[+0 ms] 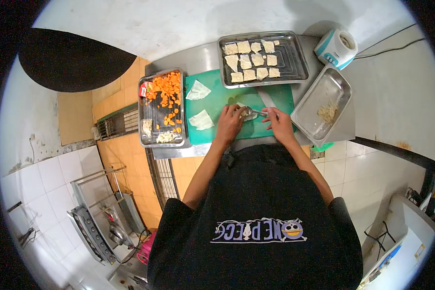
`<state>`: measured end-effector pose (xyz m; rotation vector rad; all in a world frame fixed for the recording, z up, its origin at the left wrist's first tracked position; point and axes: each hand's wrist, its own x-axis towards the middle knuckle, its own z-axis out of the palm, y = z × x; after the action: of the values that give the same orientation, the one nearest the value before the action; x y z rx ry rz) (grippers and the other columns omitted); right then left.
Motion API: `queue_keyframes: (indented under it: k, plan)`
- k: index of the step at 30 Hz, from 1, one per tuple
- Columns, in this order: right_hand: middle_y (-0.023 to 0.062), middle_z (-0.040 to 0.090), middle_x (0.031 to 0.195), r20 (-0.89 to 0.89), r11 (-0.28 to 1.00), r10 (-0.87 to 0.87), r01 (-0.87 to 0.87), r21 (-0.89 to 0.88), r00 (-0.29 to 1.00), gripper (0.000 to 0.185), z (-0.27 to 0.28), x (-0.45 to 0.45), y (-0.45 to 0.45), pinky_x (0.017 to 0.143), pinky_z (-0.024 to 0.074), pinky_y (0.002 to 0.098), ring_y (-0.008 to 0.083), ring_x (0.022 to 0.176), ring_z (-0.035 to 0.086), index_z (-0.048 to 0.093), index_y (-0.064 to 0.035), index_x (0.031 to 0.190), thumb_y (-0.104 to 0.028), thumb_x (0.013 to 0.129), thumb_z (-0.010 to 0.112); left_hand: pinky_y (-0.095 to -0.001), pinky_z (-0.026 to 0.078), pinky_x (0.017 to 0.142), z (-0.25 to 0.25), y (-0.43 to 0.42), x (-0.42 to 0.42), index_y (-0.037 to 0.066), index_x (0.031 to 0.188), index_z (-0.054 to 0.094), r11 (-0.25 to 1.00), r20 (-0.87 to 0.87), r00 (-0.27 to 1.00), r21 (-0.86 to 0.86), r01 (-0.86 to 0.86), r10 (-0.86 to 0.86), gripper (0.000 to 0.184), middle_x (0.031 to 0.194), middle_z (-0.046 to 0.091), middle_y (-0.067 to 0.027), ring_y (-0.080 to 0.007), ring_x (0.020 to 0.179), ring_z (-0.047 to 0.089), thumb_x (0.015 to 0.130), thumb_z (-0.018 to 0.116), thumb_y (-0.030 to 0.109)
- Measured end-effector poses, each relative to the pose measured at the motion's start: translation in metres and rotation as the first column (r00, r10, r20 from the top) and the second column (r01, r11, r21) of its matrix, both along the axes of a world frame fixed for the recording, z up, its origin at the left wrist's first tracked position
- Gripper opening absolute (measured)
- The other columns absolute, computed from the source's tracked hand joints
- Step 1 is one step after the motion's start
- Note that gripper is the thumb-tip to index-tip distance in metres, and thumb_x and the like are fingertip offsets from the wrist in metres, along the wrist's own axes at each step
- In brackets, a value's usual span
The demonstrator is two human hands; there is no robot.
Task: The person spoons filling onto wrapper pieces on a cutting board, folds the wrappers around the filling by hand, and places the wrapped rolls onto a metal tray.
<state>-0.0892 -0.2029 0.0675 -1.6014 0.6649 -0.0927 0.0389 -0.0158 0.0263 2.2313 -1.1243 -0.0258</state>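
Note:
My right hand [279,123] grips the handle of a metal spoon [257,112], whose head points left. My left hand [230,124] is closed at the edge of a white dough sheet [252,117] under the spoon head; its fingers partly hide the sheet. Both hands are over a green cutting board [220,99]. Two more thin, pale dough sheets, one upper [198,90] and one lower [201,120], lie flat on the board's left side. Beyond my hands, a broad knife blade [265,98] rests on the board, partly under the tray above.
At the back, a metal tray [295,63] holds rows of pale squares. A left tray [141,108] holds chopped carrots [166,89] and pale chopped pieces [166,137]. A deep pan [308,108] on the right contains a beige mash [327,112]. Behind it stands a white-and-teal appliance [336,48].

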Motion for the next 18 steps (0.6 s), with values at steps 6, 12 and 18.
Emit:
queue_keyframes:
  k: [6, 12, 18]
  plan:
    - [0.0135, 0.077, 0.101, 0.004, 1.000, 0.003, -0.003, 0.003, 1.000, 0.036, 0.001, -0.001, 0.001, 0.062, 0.0605, 0.0314, 0.0174, 0.085, 0.076, 0.073, 0.0002, 0.121, -0.028, 0.113, 0.051, -0.0439, 0.053, 0.093, 0.001, 0.002, -0.001, 0.007, 0.121, 0.071, 0.999, 0.036, 0.998, 0.013, 0.047, -0.047, 0.039, 0.115, 0.065, -0.0121, -0.0337, 0.107, 0.060, 0.083, 0.078, 0.009]
    - [0.0136, 0.078, 0.102, 0.015, 1.000, 0.012, -0.011, -0.027, 1.000, 0.038, 0.001, 0.000, 0.002, 0.062, 0.0602, 0.0310, 0.0170, 0.084, 0.076, 0.073, 0.0005, 0.122, -0.030, 0.113, 0.051, -0.0441, 0.052, 0.093, 0.012, 0.002, -0.003, 0.008, 0.120, 0.070, 0.999, 0.041, 0.999, -0.031, 0.028, -0.027, 0.037, 0.117, 0.064, -0.0122, -0.0341, 0.108, 0.059, 0.085, 0.078, 0.011]
    - [0.0141, 0.079, 0.104, 0.006, 1.000, 0.010, -0.010, -0.024, 1.000, 0.040, 0.002, 0.001, 0.002, 0.062, 0.0603, 0.0311, 0.0173, 0.084, 0.076, 0.073, 0.0000, 0.123, -0.032, 0.112, 0.052, -0.0440, 0.053, 0.092, 0.006, -0.003, 0.001, 0.012, 0.119, 0.070, 0.997, 0.104, 0.993, -0.041, 0.068, -0.063, 0.032, 0.119, 0.064, -0.0095, -0.0331, 0.108, 0.060, 0.087, 0.077, 0.012]
